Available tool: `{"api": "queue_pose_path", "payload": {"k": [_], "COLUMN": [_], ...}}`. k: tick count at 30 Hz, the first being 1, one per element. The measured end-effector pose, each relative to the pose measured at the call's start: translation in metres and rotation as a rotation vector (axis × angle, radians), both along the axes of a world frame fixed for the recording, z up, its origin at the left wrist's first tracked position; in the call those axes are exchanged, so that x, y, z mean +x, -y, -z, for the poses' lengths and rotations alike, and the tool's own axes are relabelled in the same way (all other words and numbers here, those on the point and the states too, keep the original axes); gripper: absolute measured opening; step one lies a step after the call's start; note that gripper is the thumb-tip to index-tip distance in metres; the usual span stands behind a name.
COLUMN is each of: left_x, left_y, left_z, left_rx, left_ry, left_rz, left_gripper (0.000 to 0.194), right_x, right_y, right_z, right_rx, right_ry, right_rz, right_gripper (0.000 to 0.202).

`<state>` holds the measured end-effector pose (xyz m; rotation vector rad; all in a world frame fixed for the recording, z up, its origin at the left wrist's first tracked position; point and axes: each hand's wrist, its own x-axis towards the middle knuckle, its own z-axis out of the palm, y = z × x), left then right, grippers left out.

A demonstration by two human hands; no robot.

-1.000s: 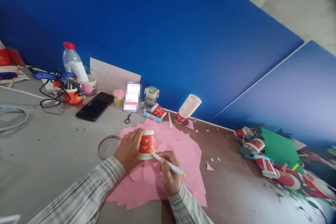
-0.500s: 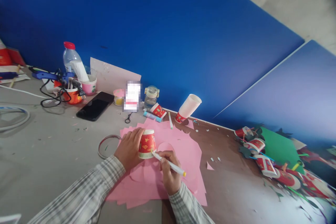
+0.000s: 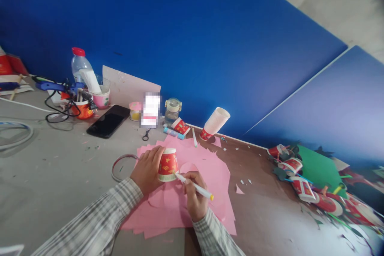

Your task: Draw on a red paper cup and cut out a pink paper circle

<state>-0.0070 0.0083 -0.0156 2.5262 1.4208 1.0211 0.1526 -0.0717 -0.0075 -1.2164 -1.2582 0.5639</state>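
Looking down from my remote seat, I see the grey and brown surface carrying a broad, ragged spread of pink paper; I judge it light, floppy and quick to slide or crease. Over its middle is the red printed cup, narrow end up and mouth down. The left hand curls around its left side, fingers closed on the wall. I expect thin, light card that would dent under a hard squeeze, so I would hold it low, near the stiffer rim. The right hand pinches a slim white marker, its tip at the cup's lower right edge. I judge the barrel stiff, light and smooth, best gripped close to the tip.

Among the containers, the red-capped bottle is tallest; I cannot tell whether the white shape there is inside it or in front. A tilted white cup stack sits in a red cup. The clasped jar is see-through, its contents uncertain. Tool handles poke from the orange-red cup. Beside the clasped jar, another red cup lies tipped, its inside hidden. The little pink-topped jar holds something yellow.
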Motion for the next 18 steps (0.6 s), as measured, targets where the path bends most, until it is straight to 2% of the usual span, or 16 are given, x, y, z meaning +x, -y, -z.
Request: {"api": "queue_pose_path", "payload": {"k": [18], "left_x": [0.0008], "left_y": [0.0005], "left_z": [-0.0023], "left_rx": [0.01], "left_ry": [-0.003], "left_rz": [0.0], "left_gripper": [0.077], "right_x": [-0.0018], "right_y": [-0.0021], "right_z": [-0.0034], "right_rx": [-0.002], "right_ry": [-0.008], "right_rz": [0.03], "right_gripper": [0.014]}}
